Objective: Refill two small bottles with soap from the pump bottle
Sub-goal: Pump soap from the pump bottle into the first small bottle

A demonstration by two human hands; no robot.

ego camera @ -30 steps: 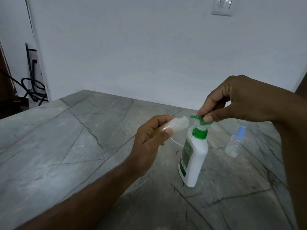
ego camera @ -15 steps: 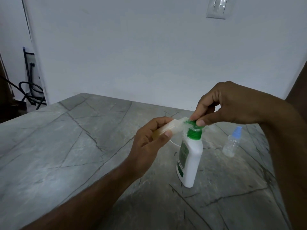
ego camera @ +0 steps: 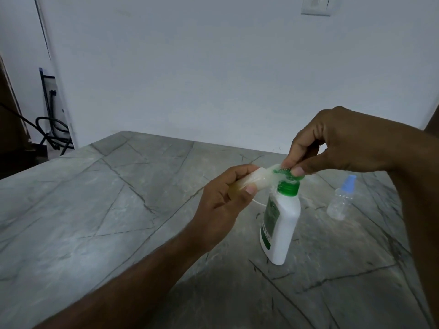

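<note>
Grey veined stone table (ego camera: 99, 210) meets white wall (ego camera: 190, 67), light switch (ego camera: 316, 5) above.

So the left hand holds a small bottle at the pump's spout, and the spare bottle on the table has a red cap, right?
Not quite: in the head view the spare bottle has a pale blue cap, not red. The left hand does hold a small bottle at the pump bottle's spout.
</note>
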